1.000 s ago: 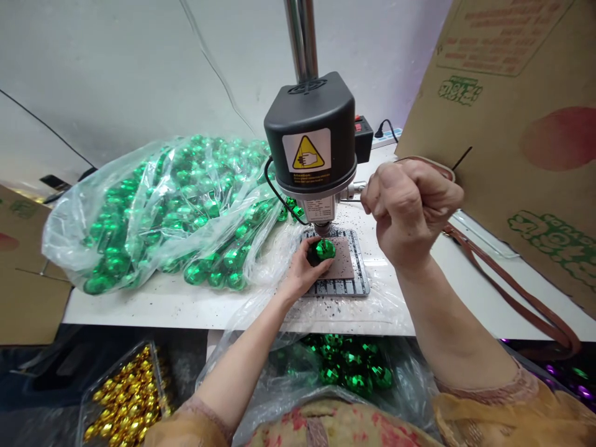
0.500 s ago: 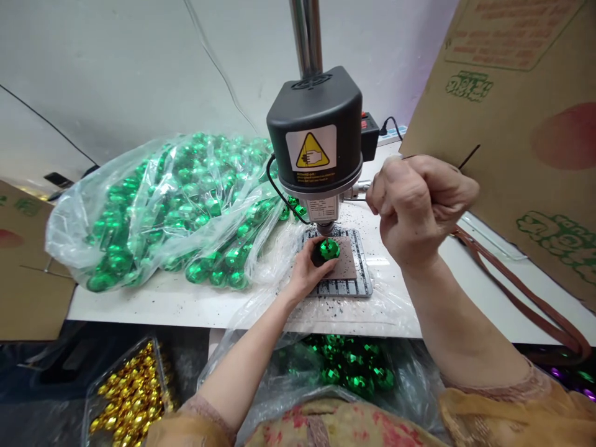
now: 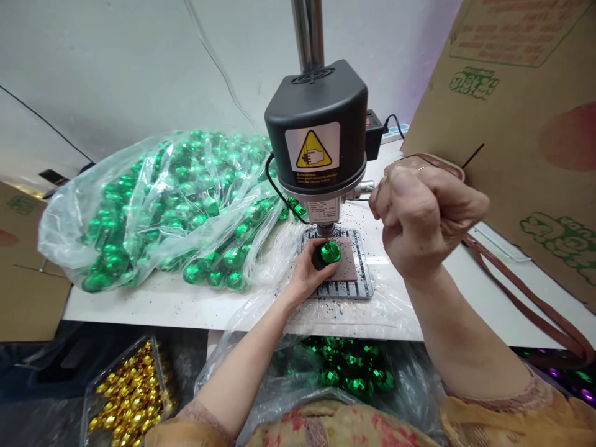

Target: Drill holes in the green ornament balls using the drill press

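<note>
Under the drill press (image 3: 316,124) my left hand (image 3: 310,270) pinches a shiny green faceted ball (image 3: 331,251) from its left side, thumb in front and fingers behind. The ball rests on a brown square pad (image 3: 347,266) over the slotted metal base (image 3: 365,287). The chuck (image 3: 326,230) is directly above the ball, and a thin bit seems to reach its top; I cannot tell how deep. At the right of the machine my right hand (image 3: 428,211) is closed in a fist round the feed handle (image 3: 365,188), most of which the fingers hide.
A clear bag of green balls (image 3: 186,211) lies on the white table (image 3: 153,307) at left. More green balls (image 3: 349,366) sit in plastic at my lap. A tray of gold balls (image 3: 130,397) is below left. Cardboard boxes (image 3: 521,136) flank both sides; a brown strap (image 3: 531,298) hangs right.
My right fist has shifted slightly right, and the view has moved a little. The left hand keeps the ball in the same place under the chuck.
</note>
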Tool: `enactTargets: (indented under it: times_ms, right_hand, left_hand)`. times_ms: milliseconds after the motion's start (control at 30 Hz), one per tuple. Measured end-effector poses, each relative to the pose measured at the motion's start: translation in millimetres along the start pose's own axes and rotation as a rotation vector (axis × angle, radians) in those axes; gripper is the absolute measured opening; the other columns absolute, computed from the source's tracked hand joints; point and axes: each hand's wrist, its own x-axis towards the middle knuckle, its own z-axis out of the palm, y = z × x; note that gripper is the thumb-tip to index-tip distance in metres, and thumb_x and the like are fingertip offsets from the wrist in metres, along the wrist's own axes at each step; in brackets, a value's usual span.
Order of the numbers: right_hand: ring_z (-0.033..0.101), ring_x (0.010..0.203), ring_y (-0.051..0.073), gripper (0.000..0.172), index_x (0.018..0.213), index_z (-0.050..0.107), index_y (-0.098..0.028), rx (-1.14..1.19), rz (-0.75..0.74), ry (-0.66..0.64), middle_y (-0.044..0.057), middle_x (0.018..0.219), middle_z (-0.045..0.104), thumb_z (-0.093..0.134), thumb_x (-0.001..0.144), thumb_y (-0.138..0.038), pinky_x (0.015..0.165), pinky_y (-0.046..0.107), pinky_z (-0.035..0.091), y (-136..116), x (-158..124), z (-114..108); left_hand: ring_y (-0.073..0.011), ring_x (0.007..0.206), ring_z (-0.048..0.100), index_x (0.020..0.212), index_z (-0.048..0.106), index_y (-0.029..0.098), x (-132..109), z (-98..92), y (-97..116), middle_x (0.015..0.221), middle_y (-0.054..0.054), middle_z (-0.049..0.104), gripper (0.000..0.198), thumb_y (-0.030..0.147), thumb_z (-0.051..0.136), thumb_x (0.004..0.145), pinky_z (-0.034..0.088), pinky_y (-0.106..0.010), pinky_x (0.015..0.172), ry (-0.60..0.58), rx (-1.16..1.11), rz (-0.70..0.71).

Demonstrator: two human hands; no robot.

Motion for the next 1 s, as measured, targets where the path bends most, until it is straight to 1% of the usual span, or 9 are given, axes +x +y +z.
enactTargets:
  times_ms: [67,233,433,600,700,867,1000]
  right_hand:
    - [0.028,0.045,0.007,0.055,0.056,0.026,-0.021,0.001,-0.04,0.002,-0.004,0.05,0.022,0.061,0.097,-0.034,0.046,0.032,0.021,3,-4,-1]
    - [0.024,0.043,0.008,0.054,0.056,0.025,-0.021,0.025,-0.038,0.028,-0.004,0.048,0.021,0.06,0.096,-0.03,0.044,0.034,0.022,2,-8,0]
    - [0.025,0.043,0.006,0.052,0.056,0.026,-0.019,0.104,-0.058,-0.002,-0.005,0.05,0.025,0.061,0.093,-0.021,0.046,0.033,0.019,1,-10,-3]
    - [0.025,0.042,0.006,0.051,0.055,0.025,-0.019,0.104,-0.1,0.002,-0.005,0.05,0.023,0.061,0.092,-0.02,0.044,0.033,0.017,6,-11,-4]
    - [0.026,0.042,0.006,0.051,0.055,0.025,-0.019,0.095,-0.118,-0.003,-0.005,0.05,0.026,0.061,0.091,-0.018,0.043,0.031,0.02,9,-12,-4]
    - [0.025,0.043,0.005,0.049,0.056,0.024,-0.02,0.09,-0.195,-0.022,-0.006,0.05,0.025,0.06,0.089,-0.015,0.042,0.029,0.025,13,-16,-7]
    - [0.027,0.043,0.006,0.049,0.055,0.024,-0.02,0.094,-0.207,-0.019,-0.006,0.05,0.029,0.06,0.088,-0.013,0.042,0.029,0.025,14,-18,-9]
  left_hand:
    - [-0.0249,0.109,0.068,0.123,0.059,0.021,0,0.1,0,0.117,-0.007,0.072,0.05,0.03,0.081,0.079,0.056,-0.039,0.095,-0.005,-0.002,0.006]
    - [-0.0248,0.111,0.068,0.124,0.059,0.021,-1,0.3,0,0.119,-0.008,0.072,0.049,0.031,0.081,0.081,0.055,-0.039,0.097,-0.009,-0.017,0.012]
    - [-0.0246,0.108,0.068,0.123,0.059,0.021,-1,-0.6,-1,0.117,-0.008,0.072,0.048,0.032,0.081,0.082,0.056,-0.038,0.095,-0.009,-0.013,0.025]
    - [-0.0242,0.106,0.068,0.123,0.058,0.021,-2,-1.2,0,0.117,-0.007,0.072,0.048,0.034,0.08,0.083,0.056,-0.038,0.094,-0.015,-0.017,0.024]
    - [-0.0245,0.109,0.068,0.125,0.058,0.021,-2,-1.2,0,0.119,-0.007,0.071,0.049,0.035,0.08,0.084,0.055,-0.039,0.096,-0.026,-0.026,0.017]
    - [-0.0249,0.111,0.068,0.125,0.058,0.021,-2,-0.5,-2,0.12,-0.008,0.071,0.049,0.034,0.081,0.083,0.055,-0.039,0.097,-0.021,-0.038,0.018]
    - [-0.0251,0.112,0.068,0.125,0.058,0.021,-1,-0.3,-2,0.121,-0.008,0.071,0.05,0.034,0.081,0.083,0.055,-0.04,0.098,-0.021,-0.029,0.018]
